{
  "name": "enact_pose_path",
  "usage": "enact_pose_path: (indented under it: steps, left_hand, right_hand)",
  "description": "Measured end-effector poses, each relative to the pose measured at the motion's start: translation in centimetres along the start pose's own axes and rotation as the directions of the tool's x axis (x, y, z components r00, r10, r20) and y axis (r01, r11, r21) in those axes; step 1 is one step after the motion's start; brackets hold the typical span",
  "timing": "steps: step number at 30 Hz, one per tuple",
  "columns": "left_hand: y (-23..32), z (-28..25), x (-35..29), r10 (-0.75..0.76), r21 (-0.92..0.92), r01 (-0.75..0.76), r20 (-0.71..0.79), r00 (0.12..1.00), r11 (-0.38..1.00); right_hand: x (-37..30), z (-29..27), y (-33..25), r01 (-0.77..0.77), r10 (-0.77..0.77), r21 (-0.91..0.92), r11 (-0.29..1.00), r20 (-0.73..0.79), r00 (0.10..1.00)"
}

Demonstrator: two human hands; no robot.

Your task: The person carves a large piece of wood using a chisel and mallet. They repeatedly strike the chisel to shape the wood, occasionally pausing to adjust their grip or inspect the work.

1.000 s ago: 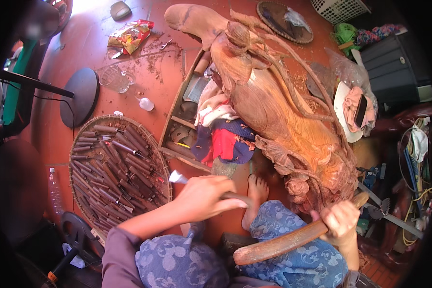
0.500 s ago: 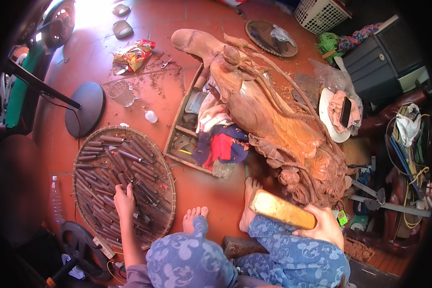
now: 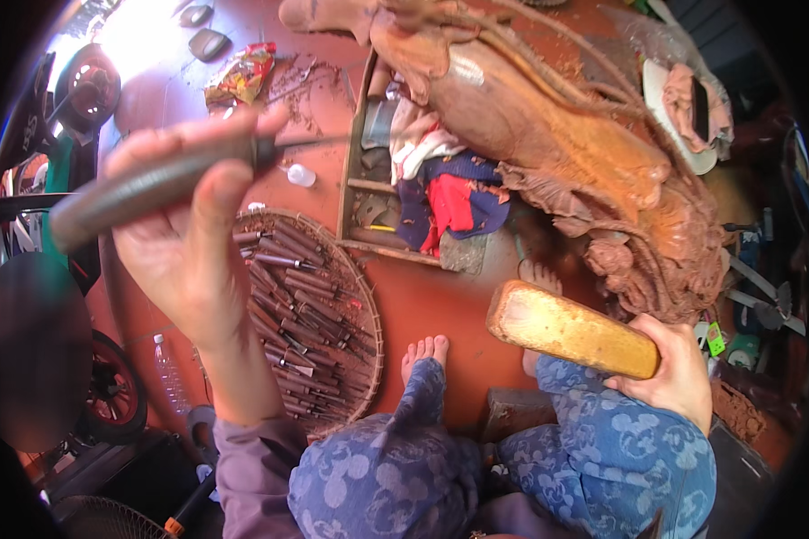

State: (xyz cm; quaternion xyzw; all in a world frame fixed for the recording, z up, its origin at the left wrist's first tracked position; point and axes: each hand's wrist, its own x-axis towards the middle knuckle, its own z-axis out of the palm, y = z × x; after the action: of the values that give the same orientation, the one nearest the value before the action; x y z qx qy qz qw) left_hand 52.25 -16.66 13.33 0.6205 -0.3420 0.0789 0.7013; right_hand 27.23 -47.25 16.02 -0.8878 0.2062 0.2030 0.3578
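My left hand is raised close to the camera, above the round woven tray. Its fingers are closed round the dark wooden handle of a carving chisel, whose thin blade points right and is blurred. Several more chisels with brown handles lie in the tray, partly hidden by my left arm. My right hand, resting by my right knee, grips one end of a yellowish, block-shaped wooden mallet. Beyond it lies a large reddish wood carving with figures and folds cut into it.
A wooden box holds cloths and small items beside the carving. A plastic bottle stands left of the tray. A white hat lies at the far right, and a small white container sits on the tiles.
My left hand has risen from the tray with a chisel in it, toward the camera. My right hand still holds the mallet. The view has shifted, so the carving appears farther up and right.
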Motion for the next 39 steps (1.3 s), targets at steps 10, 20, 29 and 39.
enact_pose_path:
  steps: [10,20,29,39]
  left_hand:
    - [-4.8,3.8,3.0,0.093,0.082,-0.093,0.010,0.996,0.992]
    - [-7.3,4.7,3.5,0.100,0.243,-0.104,0.031,0.995,0.964]
    - [-7.7,5.4,2.6,0.226,0.223,-0.219,-0.008,0.974,0.950]
    - [-8.5,6.7,1.4,0.350,0.365,-0.334,0.025,0.936,0.869]
  right_hand:
    - [0.7,0.2,0.9,-0.012,0.011,0.020,1.000,0.060,0.998]
    - [1.1,0.2,0.7,-0.045,0.044,0.016,0.999,0.088,0.995]
    - [1.1,0.0,0.5,-0.022,0.026,-0.031,0.999,0.102,0.994]
    - [1.0,-0.2,0.7,-0.008,0.011,-0.030,1.000,0.092,0.996]
